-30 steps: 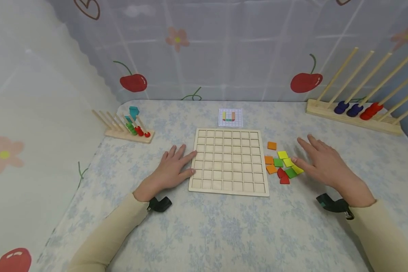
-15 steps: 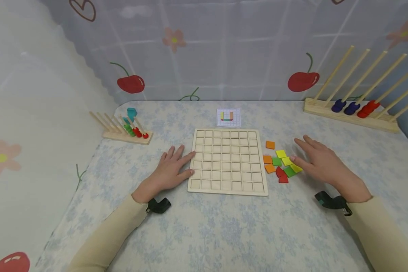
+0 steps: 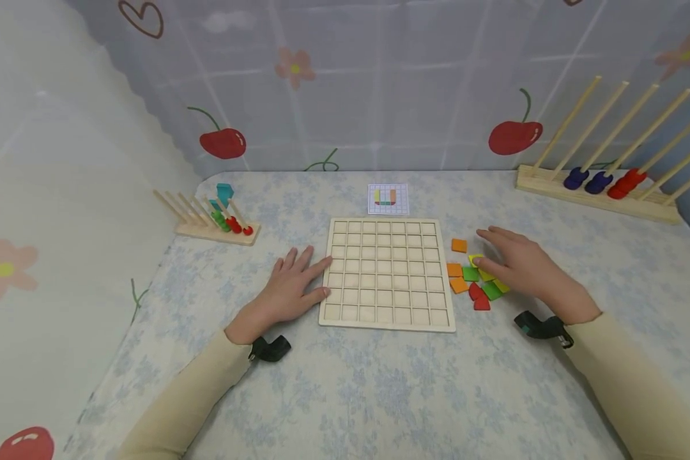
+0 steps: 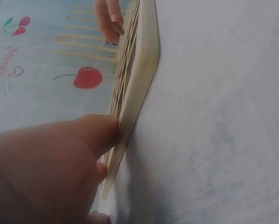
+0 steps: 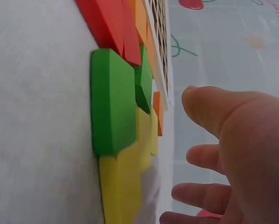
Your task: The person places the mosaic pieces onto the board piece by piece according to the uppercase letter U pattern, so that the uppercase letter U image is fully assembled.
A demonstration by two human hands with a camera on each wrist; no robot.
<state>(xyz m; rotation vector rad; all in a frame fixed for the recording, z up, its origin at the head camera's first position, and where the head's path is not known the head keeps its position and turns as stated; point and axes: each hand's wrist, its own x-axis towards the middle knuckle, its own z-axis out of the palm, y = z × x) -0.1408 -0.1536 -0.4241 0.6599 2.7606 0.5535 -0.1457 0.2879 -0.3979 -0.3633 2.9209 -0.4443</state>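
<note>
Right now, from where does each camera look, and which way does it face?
Head: worn on the head, facing forward and down at the grid board and coloured tiles; left hand, right hand and both sleeves show.
Left wrist: worn there, facing along the board's edge; the left hand shows near, part of the right beyond.
Right wrist: worn there, facing across the tiles; only the right hand shows.
Both wrist views share the board and the cherry-print backdrop.

Left hand (image 3: 289,292) lies spread; right hand (image 3: 519,260) hovers, seemingly relaxed.
</note>
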